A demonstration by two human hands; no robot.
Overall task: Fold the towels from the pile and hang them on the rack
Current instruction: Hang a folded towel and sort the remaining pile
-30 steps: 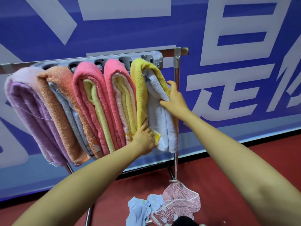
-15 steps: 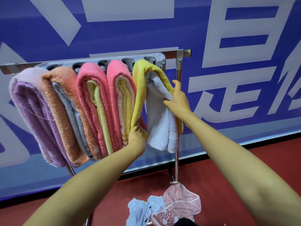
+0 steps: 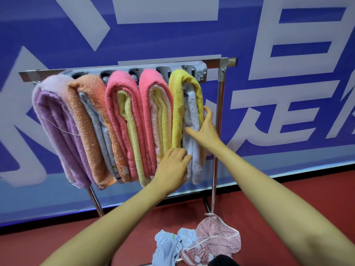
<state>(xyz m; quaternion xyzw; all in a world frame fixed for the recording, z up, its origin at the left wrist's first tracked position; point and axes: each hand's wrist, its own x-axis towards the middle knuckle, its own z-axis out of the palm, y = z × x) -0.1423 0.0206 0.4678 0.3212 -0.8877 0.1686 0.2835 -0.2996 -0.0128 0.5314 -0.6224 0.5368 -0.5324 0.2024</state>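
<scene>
Nearest, a pile of loose cloths (image 3: 199, 244), light blue and pink-patterned, is lying on the red floor (image 3: 288, 198) at the foot of the rack (image 3: 219, 112), and both bare forearms are reaching over it. The left grip (image 3: 172, 166) is resting with relaxed fingers against the lower part of the yellow towel (image 3: 177, 112); half a second ago it was pinching that towel's bottom edge, and it is now grasping nothing. It is hiding the lower ends of the yellow towel and of the pink towel beside it (image 3: 148, 112). The right grip (image 3: 206, 131) is lying released too, thumb stretched across the white towel (image 3: 192, 116) and fingers straight along the yellow towel's right side, lower than before, when it was clutching the white cloth. That white towel, earlier bulging out, is now hanging straight inside the yellow fold at the rack's right end. The right forearm is crossing the rack's upright post. Further left another pink towel (image 3: 119, 121), an orange towel (image 3: 86, 112) and a purple towel (image 3: 51, 121) are hanging folded side by side, touching, and covering most of a grey plastic bar (image 3: 199, 71). Behind everything a blue banner (image 3: 172, 35) with large white characters is filling the wall.
</scene>
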